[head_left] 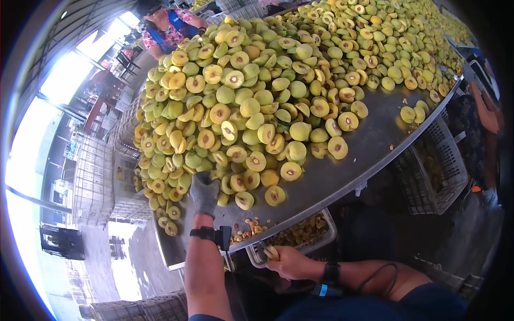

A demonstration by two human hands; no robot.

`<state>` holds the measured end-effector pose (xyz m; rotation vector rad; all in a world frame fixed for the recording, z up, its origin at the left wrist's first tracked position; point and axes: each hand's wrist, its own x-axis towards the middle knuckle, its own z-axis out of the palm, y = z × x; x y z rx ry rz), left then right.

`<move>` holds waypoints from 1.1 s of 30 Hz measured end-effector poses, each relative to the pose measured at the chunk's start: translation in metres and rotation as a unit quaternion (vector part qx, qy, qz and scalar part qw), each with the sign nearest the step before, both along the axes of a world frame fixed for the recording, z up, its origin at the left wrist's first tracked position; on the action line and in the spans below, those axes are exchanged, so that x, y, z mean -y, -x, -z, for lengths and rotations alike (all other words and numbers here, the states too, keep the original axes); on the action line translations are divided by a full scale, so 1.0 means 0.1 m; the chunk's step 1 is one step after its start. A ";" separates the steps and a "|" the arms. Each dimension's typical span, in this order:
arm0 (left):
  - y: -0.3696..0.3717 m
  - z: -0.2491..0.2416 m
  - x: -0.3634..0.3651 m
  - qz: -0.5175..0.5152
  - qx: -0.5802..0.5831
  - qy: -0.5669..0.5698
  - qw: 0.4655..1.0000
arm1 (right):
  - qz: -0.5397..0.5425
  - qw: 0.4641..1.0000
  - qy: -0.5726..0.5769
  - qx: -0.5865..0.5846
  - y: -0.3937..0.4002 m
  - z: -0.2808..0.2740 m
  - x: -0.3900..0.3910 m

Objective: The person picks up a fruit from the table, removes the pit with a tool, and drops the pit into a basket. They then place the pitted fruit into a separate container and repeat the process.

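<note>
- An open-sided shed, bright daylight at the left, holds a long metal table (369,139) that runs from the near edge to the far right.
- One huge heap of halved yellow-green fruit (257,91), too many to count, covers most of the table; many halves lie cut face up and show a brown pit hollow.
- Two plastic crates sit below the table's near edge: a grey slatted crate (439,166) at the right, and a small crate (321,238) full of brownish pits close to the person.
- Two other people show at the edges: one in a blue apron (171,27) at the far end of the heap, and a bare arm (484,115) at the right.
- The left hand (204,191), in a grey glove, lies flat with fingers spread against the foot of the heap, touching the nearest halves; it grips nothing that can be seen.
- The right hand (286,262), bare, is curled at the small crate's rim, fingers closed around something pale; what it is cannot be made out.
- A scatter of loose pits (249,229) lies on the table between the two hands.
- Each wrist wears one black band, two in all.
</note>
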<state>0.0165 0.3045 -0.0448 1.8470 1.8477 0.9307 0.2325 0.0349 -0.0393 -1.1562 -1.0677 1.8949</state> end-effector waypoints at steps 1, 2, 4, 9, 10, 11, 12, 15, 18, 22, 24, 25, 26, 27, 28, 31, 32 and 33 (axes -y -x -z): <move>0.02 -0.04 0.13 0.004 0.011 -0.010 1.000 | 0.020 0.997 -0.070 0.036 -0.01 -0.01 -0.01; 0.01 -0.09 0.28 0.010 0.022 -0.019 1.000 | 0.049 0.988 -0.129 0.063 -0.02 0.01 -0.03; 0.00 -0.23 0.69 0.050 0.106 -0.024 0.993 | 0.104 0.959 -0.237 0.119 -0.07 0.05 -0.08; -0.27 -0.55 1.77 0.112 0.258 0.085 0.956 | 0.142 0.933 -0.308 0.119 -0.18 -0.32 -0.25; -0.30 -0.53 1.92 0.130 0.252 0.117 0.952 | 0.151 0.927 -0.325 0.113 -0.16 -0.33 -0.24; -0.35 -0.51 2.07 0.133 0.240 0.104 0.956 | 0.163 0.912 -0.358 0.121 -0.13 -0.31 -0.22; -0.42 -0.49 2.23 0.134 0.227 0.089 0.960 | 0.174 0.895 -0.391 0.127 -0.09 -0.29 -0.20; -0.44 -0.41 2.55 0.103 0.209 0.083 0.969 | 0.159 0.901 -0.382 0.131 -0.05 -0.26 -0.10; -0.34 -0.16 2.72 0.066 0.278 0.084 0.955 | 0.121 0.926 -0.325 0.147 -0.01 -0.21 -0.01; -0.47 -0.29 2.91 0.045 0.276 0.045 0.959 | 0.118 0.924 -0.338 0.136 0.05 -0.14 0.09; -0.49 -0.26 2.98 0.041 0.268 0.034 0.962 | 0.114 0.918 -0.348 0.150 0.08 -0.04 0.10; -0.52 -0.25 3.01 0.040 0.264 0.030 0.963 | 0.119 0.912 -0.357 0.161 0.07 0.01 0.13; -0.51 -0.16 3.03 0.028 0.304 0.059 0.951 | 0.121 0.906 -0.367 0.171 0.06 0.05 0.16; -0.50 -0.08 3.06 0.014 0.344 0.085 0.935 | 0.118 0.900 -0.383 0.170 0.08 0.07 0.15; -0.55 -0.15 3.09 -0.003 0.382 0.111 0.917 | 0.049 0.923 -0.338 0.178 0.02 0.02 0.13; -0.47 -0.16 3.18 -0.002 0.298 0.107 0.948 | 0.062 0.916 -0.331 0.217 0.06 -0.03 0.14; -0.40 0.03 3.14 0.026 0.288 0.075 0.954 | 0.077 0.902 -0.366 0.218 0.07 0.05 0.14; -0.40 0.05 3.13 0.037 0.291 0.053 0.954 | 0.053 0.936 -0.309 0.162 0.05 0.13 0.12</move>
